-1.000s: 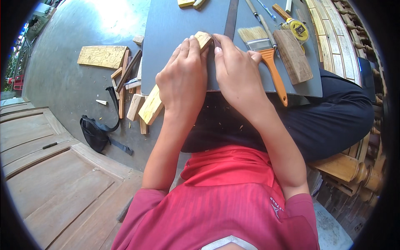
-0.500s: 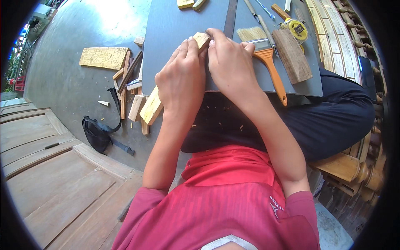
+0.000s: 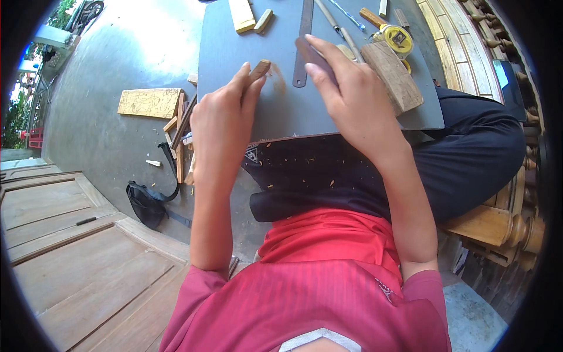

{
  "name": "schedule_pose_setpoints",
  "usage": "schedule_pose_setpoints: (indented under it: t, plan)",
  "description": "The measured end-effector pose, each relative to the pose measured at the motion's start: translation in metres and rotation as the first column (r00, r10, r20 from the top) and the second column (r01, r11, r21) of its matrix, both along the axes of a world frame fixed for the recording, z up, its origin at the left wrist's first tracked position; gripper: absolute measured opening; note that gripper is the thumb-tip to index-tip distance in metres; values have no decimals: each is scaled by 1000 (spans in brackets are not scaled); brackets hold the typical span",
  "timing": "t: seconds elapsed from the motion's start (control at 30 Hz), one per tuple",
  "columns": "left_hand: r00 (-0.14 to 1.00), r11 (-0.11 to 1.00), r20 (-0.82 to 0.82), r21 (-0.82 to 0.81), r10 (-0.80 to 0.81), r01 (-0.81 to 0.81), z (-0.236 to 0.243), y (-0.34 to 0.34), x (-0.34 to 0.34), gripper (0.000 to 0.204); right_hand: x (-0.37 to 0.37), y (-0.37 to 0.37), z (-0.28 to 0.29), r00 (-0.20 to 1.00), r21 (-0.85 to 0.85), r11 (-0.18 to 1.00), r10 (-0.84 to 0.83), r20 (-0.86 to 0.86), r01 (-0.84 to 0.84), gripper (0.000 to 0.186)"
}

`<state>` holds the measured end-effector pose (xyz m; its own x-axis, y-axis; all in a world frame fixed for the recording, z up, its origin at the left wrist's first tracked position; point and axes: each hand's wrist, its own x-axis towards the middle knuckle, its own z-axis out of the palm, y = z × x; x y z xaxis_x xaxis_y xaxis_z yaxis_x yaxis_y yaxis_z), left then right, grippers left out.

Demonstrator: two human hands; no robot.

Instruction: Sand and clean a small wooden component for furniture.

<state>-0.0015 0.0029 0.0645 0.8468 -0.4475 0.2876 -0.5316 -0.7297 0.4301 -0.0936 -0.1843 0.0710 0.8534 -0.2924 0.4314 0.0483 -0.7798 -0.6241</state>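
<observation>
My left hand [image 3: 221, 108] is closed around a piece of wood [image 3: 258, 70], whose brown end sticks out past thumb and forefinger; the rest is hidden by the hand. My right hand [image 3: 358, 97] pinches a thin, dark brown flat piece [image 3: 314, 54] between thumb and fingers; its kind is unclear. Both hands are over a grey board [image 3: 275, 120], apart from each other. Brownish dust [image 3: 278, 81] lies on the board between them. A dark metal strip [image 3: 299, 73] with a hole in its end lies beside the right fingertips.
On the board lie a wooden block [image 3: 393, 79], a yellow tape measure [image 3: 400, 40], slim tools [image 3: 350, 44] and pale wood pieces [image 3: 241, 16]. Left on the floor are a drawn-on plank [image 3: 149, 103], wood offcuts [image 3: 180, 152] and a black bag [image 3: 145, 204].
My hands have parted: the left moved left and slightly down with the wood, the right moved right with the dark piece. The view has shifted; the orange-handled brush is now mostly hidden.
</observation>
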Motion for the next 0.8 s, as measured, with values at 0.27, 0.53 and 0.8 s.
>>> schedule_pose_setpoints:
  t: [0.27, 0.53, 0.8]
  plan:
    - [973, 974, 130, 148, -191, 172, 24, 4, 7, 28, 25, 23, -22, 993, -99, 990, 107, 58, -101, 29]
    - [969, 948, -2, 208, -246, 241, 23, 19, 26, 35, 21, 7, -10, 998, -86, 996, -28, 59, 33, 35]
    - [920, 893, 87, 291, -382, 343, 28, 16, 35, 30, 15, 23, -15, 991, -109, 990, 100, 88, -91, 39]
